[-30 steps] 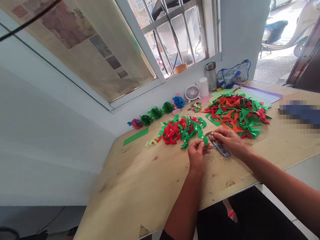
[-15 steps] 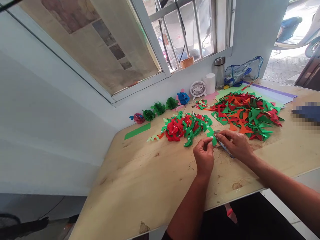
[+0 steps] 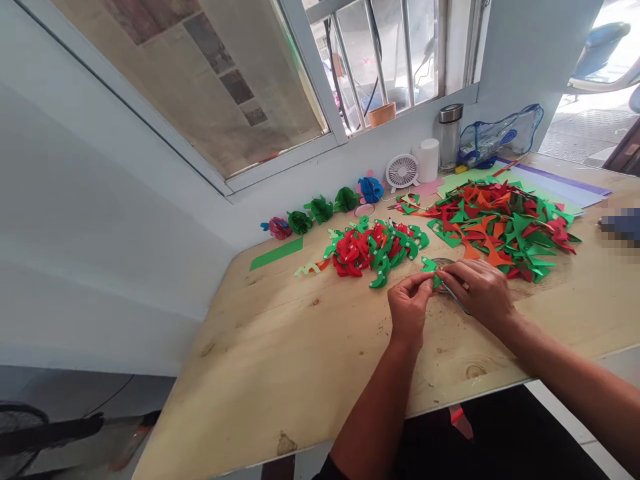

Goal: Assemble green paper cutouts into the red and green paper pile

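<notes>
Steadiness matters toward the front edge of the bench [image 3: 300, 347], left hand [image 3: 407, 307] fingers pinching a small green paper strip [image 3: 429, 265], right hand [image 3: 484, 293] fingers apparently gripping a slim blue tool [image 3: 457, 299].

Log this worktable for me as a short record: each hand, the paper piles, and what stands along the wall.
left hand: pinching a green paper piece
right hand: at the same piece, fingers close to the left hand
near pile: red and green pieces
larger pile: red, orange and green scraps
along wall: white fan, white cylinder, glass bottle
</notes>
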Motion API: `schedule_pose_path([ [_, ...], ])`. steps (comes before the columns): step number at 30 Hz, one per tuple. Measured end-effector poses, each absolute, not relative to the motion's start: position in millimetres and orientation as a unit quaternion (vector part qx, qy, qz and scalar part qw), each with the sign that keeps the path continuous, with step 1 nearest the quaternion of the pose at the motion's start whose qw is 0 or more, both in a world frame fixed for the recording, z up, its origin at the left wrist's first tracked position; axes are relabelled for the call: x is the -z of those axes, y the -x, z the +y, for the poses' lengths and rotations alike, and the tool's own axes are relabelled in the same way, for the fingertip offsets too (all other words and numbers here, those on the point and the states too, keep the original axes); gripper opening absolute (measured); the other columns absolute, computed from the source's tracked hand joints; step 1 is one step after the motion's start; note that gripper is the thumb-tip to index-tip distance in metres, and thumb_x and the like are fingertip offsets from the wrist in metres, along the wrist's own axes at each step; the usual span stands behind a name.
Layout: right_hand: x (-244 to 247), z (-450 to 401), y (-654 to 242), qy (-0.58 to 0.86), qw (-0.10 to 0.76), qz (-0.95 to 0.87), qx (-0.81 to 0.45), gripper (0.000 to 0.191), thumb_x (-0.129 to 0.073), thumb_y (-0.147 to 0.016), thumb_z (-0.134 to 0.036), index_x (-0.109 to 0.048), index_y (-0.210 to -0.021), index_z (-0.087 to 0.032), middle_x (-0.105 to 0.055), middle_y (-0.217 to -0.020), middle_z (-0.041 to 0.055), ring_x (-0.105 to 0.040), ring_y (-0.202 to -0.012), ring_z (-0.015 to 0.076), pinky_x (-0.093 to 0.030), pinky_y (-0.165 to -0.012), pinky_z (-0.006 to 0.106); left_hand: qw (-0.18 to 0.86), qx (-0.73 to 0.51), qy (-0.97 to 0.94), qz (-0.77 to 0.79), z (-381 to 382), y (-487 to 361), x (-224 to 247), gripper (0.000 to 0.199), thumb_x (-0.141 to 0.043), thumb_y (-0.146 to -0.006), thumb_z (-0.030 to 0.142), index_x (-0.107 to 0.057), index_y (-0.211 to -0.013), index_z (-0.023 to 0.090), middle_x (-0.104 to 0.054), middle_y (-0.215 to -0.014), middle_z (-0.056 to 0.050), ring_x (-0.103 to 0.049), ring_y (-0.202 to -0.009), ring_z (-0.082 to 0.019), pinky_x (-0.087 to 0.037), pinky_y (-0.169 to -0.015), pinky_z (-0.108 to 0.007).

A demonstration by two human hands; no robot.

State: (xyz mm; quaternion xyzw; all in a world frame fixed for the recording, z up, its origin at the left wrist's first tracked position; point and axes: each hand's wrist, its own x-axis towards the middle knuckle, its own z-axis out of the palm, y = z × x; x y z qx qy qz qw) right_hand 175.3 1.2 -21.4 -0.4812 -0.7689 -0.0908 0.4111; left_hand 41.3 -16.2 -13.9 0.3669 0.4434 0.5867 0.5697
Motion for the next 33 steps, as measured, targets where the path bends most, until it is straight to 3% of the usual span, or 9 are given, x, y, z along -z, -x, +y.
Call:
schedule_pose_path([
  [16, 17.4, -0.8, -174.1, 0.474, 0.410, -0.770, 0.122, 0.029, -0.052, -0.088, -0.031, -0.063, -0.065, -0.019, -0.065, -0.063, 0.0045, -0.057, -0.058, 0.0154, -0.035, -0.061, 0.029, 0.594, -0.592, -0.322, 0.439, -12.8, -39.9, 11.8, 0.019, -0.074, -0.062, 0.030, -0.072, -0.070, 0.013, -0.068, -0.064, -0.004, -0.060, -0.054, -0.011, -0.050, -0.061, -0.026],
  [22, 17.5, -0.7, -173.8, 0.463, 0.406, -0.774, 0.149, 0.029, -0.053, -0.088, -0.030, -0.062, -0.063, -0.018, -0.065, -0.062, 0.0044, -0.056, -0.058, 0.0147, -0.034, -0.061, 0.029, 0.601, -0.589, -0.325, 0.432, -13.1, -39.4, 12.1, 0.019, -0.073, -0.063, 0.029, -0.072, -0.070, 0.012, -0.070, -0.069, -0.006, -0.060, -0.055, -0.011, -0.050, -0.062, -0.026],
  [33, 17.4, -1.8, -172.6, 0.451, 0.400, -0.788, 0.127, 0.033, -0.049, -0.090, -0.036, -0.062, -0.064, -0.020, -0.065, -0.064, 0.0043, -0.057, -0.060, 0.0148, -0.034, -0.061, 0.029, 0.596, -0.598, -0.309, 0.438, -10.9, -39.1, 11.6, 0.023, -0.076, -0.058, 0.033, -0.070, -0.066, 0.012, -0.065, -0.061, -0.003, -0.060, -0.053, -0.011, -0.051, -0.060, -0.026],
])
